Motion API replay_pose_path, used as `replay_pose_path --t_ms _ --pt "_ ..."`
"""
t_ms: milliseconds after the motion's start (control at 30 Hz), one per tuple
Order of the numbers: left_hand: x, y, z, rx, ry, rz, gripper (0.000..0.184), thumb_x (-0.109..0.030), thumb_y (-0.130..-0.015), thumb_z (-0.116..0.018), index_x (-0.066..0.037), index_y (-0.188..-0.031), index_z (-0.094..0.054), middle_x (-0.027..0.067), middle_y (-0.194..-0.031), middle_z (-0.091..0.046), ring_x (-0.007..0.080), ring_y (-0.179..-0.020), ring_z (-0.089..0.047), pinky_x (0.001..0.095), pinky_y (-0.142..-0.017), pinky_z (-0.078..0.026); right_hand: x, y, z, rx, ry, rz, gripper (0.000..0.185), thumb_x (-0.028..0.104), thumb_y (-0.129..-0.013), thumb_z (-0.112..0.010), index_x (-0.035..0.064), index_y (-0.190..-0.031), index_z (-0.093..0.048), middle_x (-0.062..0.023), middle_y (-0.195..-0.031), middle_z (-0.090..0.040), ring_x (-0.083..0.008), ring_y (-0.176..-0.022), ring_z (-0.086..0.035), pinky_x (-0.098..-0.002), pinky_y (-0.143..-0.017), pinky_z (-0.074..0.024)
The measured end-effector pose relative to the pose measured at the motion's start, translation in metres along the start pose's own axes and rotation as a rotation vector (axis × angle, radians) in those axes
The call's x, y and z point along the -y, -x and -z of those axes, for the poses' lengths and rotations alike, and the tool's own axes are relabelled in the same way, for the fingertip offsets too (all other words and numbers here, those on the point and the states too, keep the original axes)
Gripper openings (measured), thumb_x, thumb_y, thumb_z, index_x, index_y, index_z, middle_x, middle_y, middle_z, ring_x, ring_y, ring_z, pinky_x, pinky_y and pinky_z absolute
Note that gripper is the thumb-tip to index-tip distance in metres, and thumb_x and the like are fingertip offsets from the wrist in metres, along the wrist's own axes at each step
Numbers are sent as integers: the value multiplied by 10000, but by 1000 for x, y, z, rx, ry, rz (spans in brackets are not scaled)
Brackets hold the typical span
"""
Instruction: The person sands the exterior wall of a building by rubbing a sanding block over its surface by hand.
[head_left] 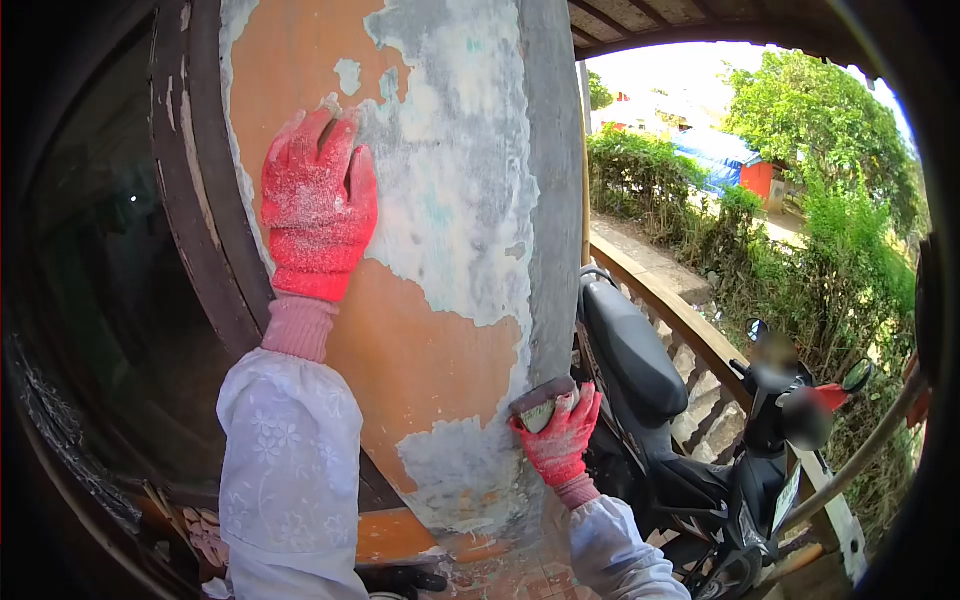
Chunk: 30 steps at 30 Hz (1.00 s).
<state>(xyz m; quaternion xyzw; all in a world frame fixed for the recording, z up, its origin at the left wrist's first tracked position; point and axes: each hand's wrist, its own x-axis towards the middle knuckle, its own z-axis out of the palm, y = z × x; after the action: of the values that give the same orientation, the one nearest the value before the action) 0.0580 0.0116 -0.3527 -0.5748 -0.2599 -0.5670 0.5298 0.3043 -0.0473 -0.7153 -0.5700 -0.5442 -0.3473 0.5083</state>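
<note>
On a roofed porch, a wall of patchy orange paint and chalky grey-white plaster [430, 340] rises between a dark wooden frame with peeling edges [190, 190] and a black motorcycle with a long padded seat [635, 350], parked beside a railing with a wooden top rail [660, 290]; green shrubs [640, 165] grow beyond.

A person in white, flower-patterned sleeves [285, 450] faces the wall, both hands in dusty red knit gloves. The left hand [320, 200] lies high on the wall, palm toward it, fingers extended and slightly spread, with nothing visible in its grasp. The right hand [562, 440], lower down, curls its fingers over a small block with a dark grey edge and a pale greenish face [540, 410], pinching it between fingers and palm; the thumb's exact place cannot be told.

Handling the block well would likely mean keeping its working side flush with the wall, pressing evenly and holding fingertips behind its edge; near the corner, lighter pressure should stop it tipping. The left palm seems well placed as a brace.

The block sits at the upper left of the right hand, by the wall's lower right edge, well apart from the left hand. Whether its underside fully meets the plaster is hidden.
</note>
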Motion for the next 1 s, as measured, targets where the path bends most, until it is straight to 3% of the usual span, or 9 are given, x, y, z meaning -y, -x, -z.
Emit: replay_pose_path --t_ms 133,267,400,533,600,767,900,967,1000 --pt "-1 0 1 2 25 23 340 -145 -886 -703 -96 -1222 -689 108 -1292 -622 347 -1246 -555 458 -1060 -450 4 -36 2 -35 2 28 1100 521 -612 -894 131 -1453 -303 -372 -1415 -363 -589 -1262 -422 -696 -1020 -392" --pt "0 0 1 -1 25 -8 346 -169 -887 -687 -77 -1219 -657 134 -1273 -600 361 -1251 -531 483 -1078 -433 56 -205 40 -205 43 -102 931 491 -627 -883 76 -1373 -512 -298 -1460 -400 -514 -1326 -411 -581 -1049 -422" --pt "0 1 0 -8 51 -16 352 -170 -889 -687 -79 -1227 -659 129 -1275 -604 359 -1251 -534 482 -1075 -437 76 -328 68 -313 -5 -148 962 530 -686 -848 62 -1440 -475 -303 -1456 -424 -457 -1351 -411 -522 -1085 -407" --pt "-1 1 2 17 55 4 361 -146 -899 -693 -96 -1256 -670 110 -1317 -614 347 -1258 -549 464 -1073 -441 78 -310 66 -313 80 -165 950 579 -742 -778 99 -1490 -441 -313 -1510 -338 -496 -1379 -343 -557 -1085 -374" --pt "4 1 0 28 29 -7 367 -154 -922 -675 -101 -1285 -659 115 -1340 -604 337 -1277 -541 460 -1086 -433 71 -249 62 -124 34 -190 965 559 -710 -806 92 -1475 -448 -319 -1499 -343 -515 -1382 -336 -584 -1105 -339" --pt "4 0 -2 17 27 -22 371 -161 -918 -669 -88 -1281 -662 126 -1335 -605 348 -1282 -530 470 -1086 -425 35 -76 13 -79 -96 -83 919 505 -627 -867 71 -1342 -487 -353 -1401 -406 -590 -1275 -405 -680 -951 -414" --pt "6 2 -4 41 7 -15 398 -165 -930 -659 -92 -1321 -643 122 -1361 -596 345 -1294 -522 466 -1104 -409 55 -162 33 -109 -71 -141 949 490 -659 -854 78 -1422 -469 -339 -1458 -383 -557 -1331 -380 -632 -949 -427" --pt "8 2 -4 53 22 -22 412 -170 -934 -658 -95 -1339 -633 124 -1379 -586 342 -1301 -515 464 -1115 -398 73 -241 54 -213 -158 -234 922 509 -684 -848 46 -1394 -484 -301 -1494 -366 -535 -1365 -355 -593 -1081 -373" --pt "7 1 -2 53 19 -10 411 -174 -937 -658 -95 -1340 -632 130 -1375 -585 340 -1298 -515 463 -1113 -398 77 -272 53 -296 -146 -236 911 508 -695 -838 47 -1398 -490 -294 -1490 -374 -528 -1370 -349 -580 -1076 -380"
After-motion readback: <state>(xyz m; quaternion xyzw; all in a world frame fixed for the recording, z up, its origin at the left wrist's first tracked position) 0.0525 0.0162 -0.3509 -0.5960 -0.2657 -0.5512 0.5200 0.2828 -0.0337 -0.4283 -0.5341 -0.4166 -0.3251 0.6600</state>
